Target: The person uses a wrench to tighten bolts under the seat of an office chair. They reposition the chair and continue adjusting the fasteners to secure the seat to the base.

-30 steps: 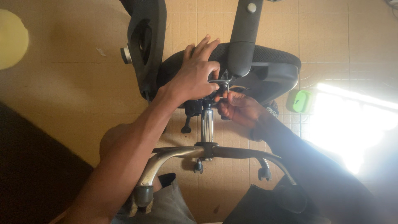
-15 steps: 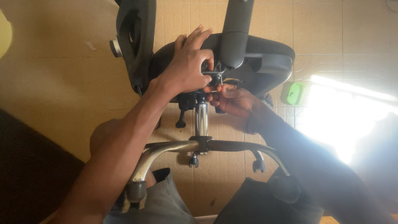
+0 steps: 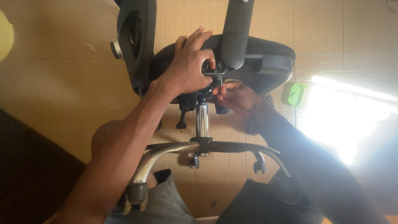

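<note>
A black office chair (image 3: 265, 58) lies tipped on its side on the tiled floor, its underside toward me. My left hand (image 3: 186, 68) is pressed on the seat's underside by the metal mechanism (image 3: 209, 74), fingers curled over it. My right hand (image 3: 238, 97) reaches in from the right just below the mechanism, fingertips pinched on a small part that I cannot make out. The chrome gas column (image 3: 202, 120) runs down to the silver star base (image 3: 174, 151) with dark castors (image 3: 260, 166).
A green and grey object (image 3: 296, 94) lies on the tan tiled floor (image 3: 58, 74) right of the seat. Bright sunlight washes out the floor at the right. One armrest (image 3: 139, 45) sticks up left, another (image 3: 236, 37) centre. My knees sit under the base.
The view has shifted slightly. My left hand stays on the mechanism and my right hand has kept working just beneath it, barely moving.
</note>
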